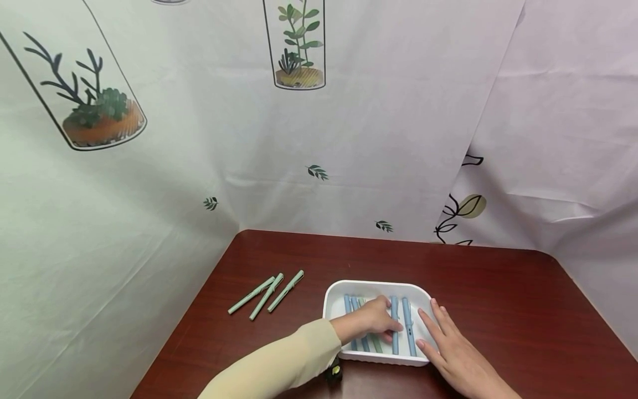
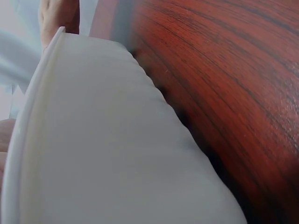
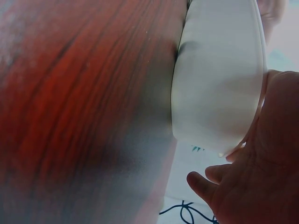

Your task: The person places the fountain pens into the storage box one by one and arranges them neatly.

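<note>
The white tray (image 1: 384,358) sits on the dark red surface (image 1: 498,299), and the left hand (image 1: 374,317) reaches into it over its left side. That hand's fingers are bent; one lies across a blue pen (image 1: 395,344) right of the tray's middle, though whether thumb and finger pinch it I cannot tell. The right hand (image 1: 456,352) is at the tray's right side, its fingers extended and slightly spread, touching the tray's rim and gripping no pen.

Inside the tray, another blue pen (image 1: 409,327) lies near the right wall, just beside the one under the finger. Toward the left wall, partly covered by the left hand, are two more blue pens (image 1: 347,303) and a green pen (image 1: 376,343). Left of the tray, well apart from it, three green pens (image 1: 286,291) lie slanted on the surface, two of them meeting at their upper ends. A pale yellow sleeve (image 1: 284,363) covers the left forearm outside the tray's near-left corner.
</note>
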A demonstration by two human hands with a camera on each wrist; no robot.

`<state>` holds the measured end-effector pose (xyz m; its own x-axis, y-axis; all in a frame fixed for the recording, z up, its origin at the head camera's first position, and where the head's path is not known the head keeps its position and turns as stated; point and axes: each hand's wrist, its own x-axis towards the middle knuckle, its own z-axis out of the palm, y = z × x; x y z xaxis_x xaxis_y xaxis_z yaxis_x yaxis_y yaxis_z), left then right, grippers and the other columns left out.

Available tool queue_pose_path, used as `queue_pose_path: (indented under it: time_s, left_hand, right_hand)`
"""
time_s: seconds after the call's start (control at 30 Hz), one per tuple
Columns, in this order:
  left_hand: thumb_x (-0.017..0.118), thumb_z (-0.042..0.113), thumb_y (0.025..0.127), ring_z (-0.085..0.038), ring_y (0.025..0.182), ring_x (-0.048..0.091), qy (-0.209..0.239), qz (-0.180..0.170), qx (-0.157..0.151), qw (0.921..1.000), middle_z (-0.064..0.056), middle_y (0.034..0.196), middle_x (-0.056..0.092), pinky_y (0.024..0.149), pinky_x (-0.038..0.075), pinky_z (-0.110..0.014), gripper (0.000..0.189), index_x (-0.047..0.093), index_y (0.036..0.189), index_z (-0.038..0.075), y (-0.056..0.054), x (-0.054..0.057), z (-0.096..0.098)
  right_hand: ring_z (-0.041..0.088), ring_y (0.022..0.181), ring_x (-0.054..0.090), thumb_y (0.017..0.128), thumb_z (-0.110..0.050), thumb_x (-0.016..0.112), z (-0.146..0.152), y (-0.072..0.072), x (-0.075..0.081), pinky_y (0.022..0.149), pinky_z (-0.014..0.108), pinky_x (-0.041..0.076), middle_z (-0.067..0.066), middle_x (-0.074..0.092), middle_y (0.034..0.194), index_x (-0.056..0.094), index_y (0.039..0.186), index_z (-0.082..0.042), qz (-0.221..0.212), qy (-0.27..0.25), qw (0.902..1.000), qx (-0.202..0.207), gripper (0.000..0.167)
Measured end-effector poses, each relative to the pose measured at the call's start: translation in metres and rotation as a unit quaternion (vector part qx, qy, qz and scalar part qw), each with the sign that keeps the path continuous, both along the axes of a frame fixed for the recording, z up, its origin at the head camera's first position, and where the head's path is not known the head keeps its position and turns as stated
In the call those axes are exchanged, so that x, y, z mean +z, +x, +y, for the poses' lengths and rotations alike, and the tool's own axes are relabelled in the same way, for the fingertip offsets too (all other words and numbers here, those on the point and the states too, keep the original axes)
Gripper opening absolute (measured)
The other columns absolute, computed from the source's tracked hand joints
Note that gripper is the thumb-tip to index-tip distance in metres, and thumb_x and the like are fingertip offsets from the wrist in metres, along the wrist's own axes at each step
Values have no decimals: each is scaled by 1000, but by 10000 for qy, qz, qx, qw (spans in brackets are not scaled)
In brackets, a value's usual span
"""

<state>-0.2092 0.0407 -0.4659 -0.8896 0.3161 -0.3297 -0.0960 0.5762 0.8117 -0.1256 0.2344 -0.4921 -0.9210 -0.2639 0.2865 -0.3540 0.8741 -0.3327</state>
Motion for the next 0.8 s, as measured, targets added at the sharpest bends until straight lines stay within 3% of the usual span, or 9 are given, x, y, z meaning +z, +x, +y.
queue_pose_path:
  time_s: [0.1,0.2,0.37,0.53,0.67,0.8]
  left_hand:
    - [81,9,86,-15,50,67,-8,-47,-23,10000,-6,64,64,49,54,-24,47,54,123,-2,1,-1,1]
    - [81,9,86,-15,49,66,-32,-83,-29,10000,-7,67,63,49,54,-24,47,54,123,-2,1,-3,2]
    - [80,8,86,-14,48,65,27,-137,-54,9999,-8,69,62,49,55,-25,51,52,127,-2,2,-4,3]
    - [80,7,86,-15,44,62,154,-200,-167,9995,-9,62,63,48,55,-27,54,50,130,-5,2,-4,6]
    - [79,4,86,-18,43,63,239,-270,-79,9993,-10,58,62,47,56,-28,54,48,129,-5,3,-4,7]
    - [79,3,85,-16,40,59,285,-307,45,9991,-11,58,61,46,56,-29,59,45,132,-9,4,-3,9]
  right_hand:
    - [39,146,35,99,-42,64,0,1,-2,118,20,23,17,31,163,49,152,-16,184,-24,9998,22,61]
    - [38,147,34,98,-40,65,0,1,-3,106,-1,-2,19,31,163,49,151,-14,306,-92,9995,81,61]
    - [37,148,33,98,-39,65,0,1,-4,107,0,-3,18,31,163,49,152,-14,329,-115,9993,107,61]
    - [28,153,24,98,-37,66,1,1,-6,109,2,-3,19,31,162,49,151,-13,408,-156,9989,171,61]
    - [22,154,18,98,-36,66,1,1,-7,109,2,-3,19,31,162,48,151,-13,455,-167,9986,198,61]
    - [25,154,20,98,-36,66,1,1,-7,109,2,-3,20,31,162,49,151,-12,474,-178,9985,209,61]
